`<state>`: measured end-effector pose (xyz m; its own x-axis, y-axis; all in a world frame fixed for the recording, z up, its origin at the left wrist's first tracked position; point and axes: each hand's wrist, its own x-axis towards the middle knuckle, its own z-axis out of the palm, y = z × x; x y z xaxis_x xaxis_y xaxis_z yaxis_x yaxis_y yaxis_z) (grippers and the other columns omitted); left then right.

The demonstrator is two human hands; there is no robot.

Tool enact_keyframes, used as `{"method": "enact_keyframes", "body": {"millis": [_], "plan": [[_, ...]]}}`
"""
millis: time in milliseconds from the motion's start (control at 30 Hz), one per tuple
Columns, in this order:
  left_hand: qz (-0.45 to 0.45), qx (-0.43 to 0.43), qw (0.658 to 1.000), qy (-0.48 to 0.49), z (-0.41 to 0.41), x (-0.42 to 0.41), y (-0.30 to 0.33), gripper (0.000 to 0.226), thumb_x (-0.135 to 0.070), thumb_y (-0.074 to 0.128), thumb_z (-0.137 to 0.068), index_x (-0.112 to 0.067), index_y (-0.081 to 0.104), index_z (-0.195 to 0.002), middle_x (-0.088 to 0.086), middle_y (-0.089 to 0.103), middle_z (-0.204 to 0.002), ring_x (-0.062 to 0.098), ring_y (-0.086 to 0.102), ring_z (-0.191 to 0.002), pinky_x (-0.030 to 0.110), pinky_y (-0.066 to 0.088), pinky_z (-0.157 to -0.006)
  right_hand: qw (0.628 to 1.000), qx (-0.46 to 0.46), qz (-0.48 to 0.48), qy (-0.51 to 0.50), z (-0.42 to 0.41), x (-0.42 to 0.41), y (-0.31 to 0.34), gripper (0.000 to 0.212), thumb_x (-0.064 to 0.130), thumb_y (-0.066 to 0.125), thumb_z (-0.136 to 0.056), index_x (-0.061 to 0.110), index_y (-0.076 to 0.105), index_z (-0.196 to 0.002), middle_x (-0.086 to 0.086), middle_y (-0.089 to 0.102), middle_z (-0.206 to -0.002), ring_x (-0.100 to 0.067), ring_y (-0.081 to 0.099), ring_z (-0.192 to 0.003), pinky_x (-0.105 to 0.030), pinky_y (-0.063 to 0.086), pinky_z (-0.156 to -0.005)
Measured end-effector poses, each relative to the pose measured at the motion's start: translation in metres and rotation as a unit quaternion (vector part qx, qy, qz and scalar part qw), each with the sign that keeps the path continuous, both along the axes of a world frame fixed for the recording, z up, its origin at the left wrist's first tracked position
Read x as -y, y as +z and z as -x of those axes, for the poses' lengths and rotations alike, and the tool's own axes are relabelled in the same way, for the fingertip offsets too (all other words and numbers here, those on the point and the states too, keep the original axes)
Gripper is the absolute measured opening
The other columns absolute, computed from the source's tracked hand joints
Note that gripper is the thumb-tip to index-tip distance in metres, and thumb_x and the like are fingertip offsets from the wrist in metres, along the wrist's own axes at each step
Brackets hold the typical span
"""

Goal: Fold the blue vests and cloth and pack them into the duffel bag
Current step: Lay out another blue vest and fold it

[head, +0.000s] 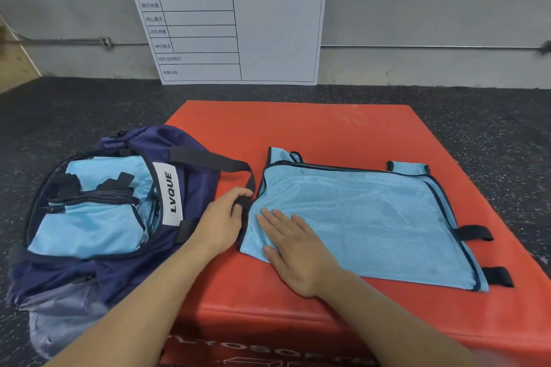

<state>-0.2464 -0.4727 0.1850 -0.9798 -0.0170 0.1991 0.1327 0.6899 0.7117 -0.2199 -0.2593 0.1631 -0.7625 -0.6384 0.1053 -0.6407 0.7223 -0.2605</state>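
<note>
On the red mat (pixel 328 128), right of the bag (pixel 190 158), the thin, limp, slippery-looking mesh vest (pixel 372 217) lies spread under your flat right hand (pixel 293 244) while your left hand (pixel 222 222) pinches its dark-trimmed corner, probably the best place to lift.

Grey wall (pixel 417 9) with a white schedule board (pixel 232 24); dark speckled floor (pixel 89 104); red pad (pixel 328 128)

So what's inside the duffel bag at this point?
Through the open top of the duffel bag, folded light blue vests with dark trim and straps show. How many are stacked, and anything beneath them, is hidden.
</note>
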Motion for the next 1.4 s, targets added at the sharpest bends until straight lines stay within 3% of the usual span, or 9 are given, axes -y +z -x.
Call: {"method": "enact_keyframes", "body": {"millis": [167, 333, 500, 733, 933, 1067, 1200, 1300, 1400], "plan": [[-0.116, 0.052, 0.992, -0.019, -0.003, -0.005, 0.004, 0.031, -0.002, 0.064, -0.094, -0.024, 0.061, -0.116, -0.002, 0.067, -0.09, 0.009, 0.06, -0.085, 0.012, 0.045, -0.084, 1.0, -0.004, -0.009, -0.004, 0.001, 0.001, -0.002, 0.064, 0.049, 0.014, -0.106, 0.023, 0.005, -0.164, 0.008, 0.006, -0.171, -0.009, -0.003, -0.157, -0.04, 0.004, -0.128], [-0.075, 0.055, 0.995, -0.036, -0.004, -0.005, 0.002, 0.039, 0.0, 0.069, -0.084, -0.033, 0.065, -0.104, 0.004, 0.068, -0.088, 0.008, 0.056, -0.076, 0.027, 0.051, -0.085, 1.0, -0.001, -0.01, -0.002, 0.002, 0.001, -0.002, 0.062, 0.048, 0.015, -0.107, 0.025, 0.007, -0.164, 0.009, 0.003, -0.171, -0.009, -0.004, -0.157, -0.039, 0.002, -0.128], [-0.012, 0.039, 0.999, -0.028, -0.003, -0.006, 0.002, 0.021, -0.007, 0.068, -0.088, -0.028, 0.068, -0.091, 0.0, 0.066, -0.078, 0.018, 0.059, -0.074, 0.034, 0.053, -0.077, 1.0, 0.004, -0.009, 0.001, 0.0, 0.001, 0.001, 0.061, 0.047, 0.016, -0.108, 0.026, 0.005, -0.164, 0.01, 0.002, -0.171, -0.009, -0.005, -0.157, -0.039, 0.0, -0.128], [-0.033, 0.01, 0.999, 0.031, -0.005, 0.0, 0.008, 0.029, 0.006, 0.054, -0.09, -0.023, 0.054, -0.086, -0.006, 0.063, -0.079, 0.006, 0.055, -0.071, 0.029, 0.046, -0.074, 1.0, -0.004, -0.012, 0.002, 0.0, 0.0, 0.001, 0.06, 0.047, 0.016, -0.107, 0.029, 0.006, -0.164, 0.009, 0.003, -0.171, -0.01, -0.004, -0.157, -0.04, 0.002, -0.128], [0.087, -0.024, 0.994, 0.068, -0.006, 0.013, 0.018, 0.037, 0.005, 0.06, -0.078, -0.029, 0.061, -0.091, -0.008, 0.055, -0.092, 0.014, 0.055, -0.088, 0.038, 0.047, -0.084, 1.0, -0.012, -0.017, 0.004, 0.001, 0.001, -0.001, 0.055, 0.045, 0.018, -0.108, 0.04, 0.006, -0.162, 0.006, 0.004, -0.172, -0.012, -0.005, -0.157, -0.037, -0.003, -0.127], [0.132, -0.017, 0.99, 0.044, -0.007, 0.017, 0.019, 0.041, -0.003, 0.07, -0.076, -0.025, 0.064, -0.11, -0.006, 0.062, -0.105, 0.018, 0.058, -0.101, 0.038, 0.048, -0.095, 1.0, -0.013, -0.028, 0.003, 0.002, 0.002, -0.003, 0.055, 0.045, 0.018, -0.108, 0.038, 0.014, -0.162, 0.004, 0.005, -0.172, -0.014, -0.004, -0.158, -0.037, -0.005, -0.127], [0.158, -0.12, 0.977, -0.084, -0.015, -0.005, 0.024, 0.042, -0.004, 0.05, -0.083, -0.013, 0.066, -0.121, 0.0, 0.066, -0.121, 0.019, 0.054, -0.122, 0.032, 0.041, -0.107, 1.0, -0.017, -0.023, 0.002, 0.002, 0.002, -0.003, 0.055, 0.044, 0.02, -0.108, 0.036, 0.019, -0.162, 0.003, 0.007, -0.171, -0.015, -0.001, -0.158, -0.036, -0.005, -0.126], [0.238, -0.057, 0.959, -0.143, -0.024, -0.03, 0.011, 0.059, -0.033, 0.022, -0.098, -0.01, 0.052, -0.142, 0.004, 0.052, -0.148, 0.017, 0.037, -0.145, 0.035, 0.026, -0.122, 1.0, -0.007, -0.011, 0.002, 0.002, 0.002, -0.003, 0.059, 0.045, 0.016, -0.106, 0.026, 0.023, -0.162, 0.003, 0.007, -0.171, -0.012, -0.003, -0.158, -0.039, -0.001, -0.128], [0.291, 0.033, 0.95, -0.112, -0.025, -0.029, -0.005, 0.087, -0.055, -0.007, -0.088, -0.015, 0.021, -0.16, -0.001, 0.019, -0.167, 0.01, 0.01, -0.155, 0.028, 0.002, -0.125, 1.0, 0.02, 0.016, 0.008, 0.003, 0.001, -0.003, 0.063, 0.046, 0.016, -0.105, 0.021, 0.02, -0.163, 0.004, 0.009, -0.171, -0.011, 0.001, -0.157, -0.036, 0.003, -0.128]]}}
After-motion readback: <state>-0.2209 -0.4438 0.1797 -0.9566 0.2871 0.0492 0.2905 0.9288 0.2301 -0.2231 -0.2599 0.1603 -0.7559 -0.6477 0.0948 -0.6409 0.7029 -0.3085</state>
